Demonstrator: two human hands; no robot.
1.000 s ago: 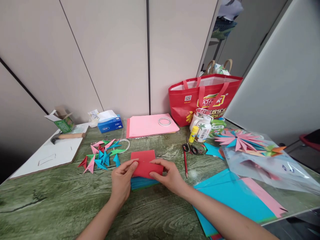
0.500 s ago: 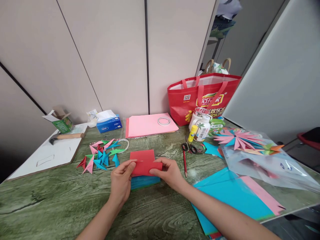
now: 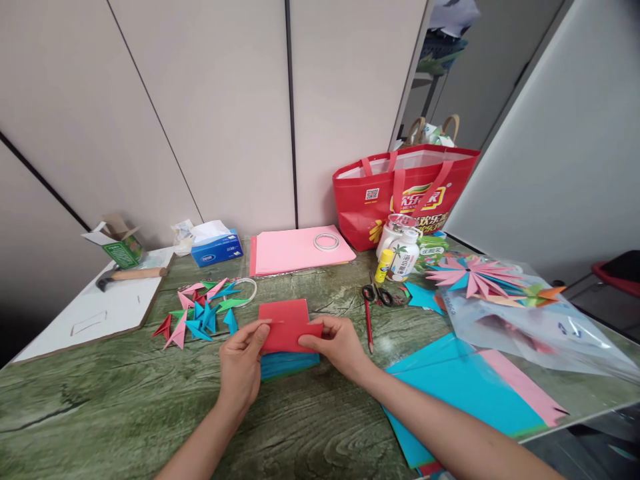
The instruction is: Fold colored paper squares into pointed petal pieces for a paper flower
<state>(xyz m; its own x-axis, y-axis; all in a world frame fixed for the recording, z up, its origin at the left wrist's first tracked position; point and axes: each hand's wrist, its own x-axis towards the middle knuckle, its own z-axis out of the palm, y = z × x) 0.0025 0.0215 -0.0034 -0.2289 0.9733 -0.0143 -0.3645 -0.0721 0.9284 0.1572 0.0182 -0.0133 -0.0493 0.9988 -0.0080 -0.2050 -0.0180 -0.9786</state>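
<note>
A folded sheet of red paper (image 3: 286, 337) is pinched at both ends between my two hands. My left hand (image 3: 245, 353) grips its left edge with thumb and fingers, while my right hand (image 3: 335, 343) closes on the right end. Under it lies a stack of square paper, red (image 3: 284, 309) at the top with blue sheets (image 3: 290, 364) showing at the near edge. Left of the stack, folded paper pieces (image 3: 203, 317) in pink, blue, green and red lie in a loose heap beside a white ring (image 3: 247, 292).
Scissors (image 3: 377, 295), a red pencil (image 3: 369, 327) and a glue stick (image 3: 383, 265) lie or stand right of my hands. Blue sheets (image 3: 450, 387) lie at right. Behind are pink paper (image 3: 290, 250), a tissue box (image 3: 217, 250) and a red bag (image 3: 360, 207). A hammer (image 3: 133, 274) rests on a white board.
The view has shifted very slightly. Both hands keep their pinch on the red paper, with almost no movement.
</note>
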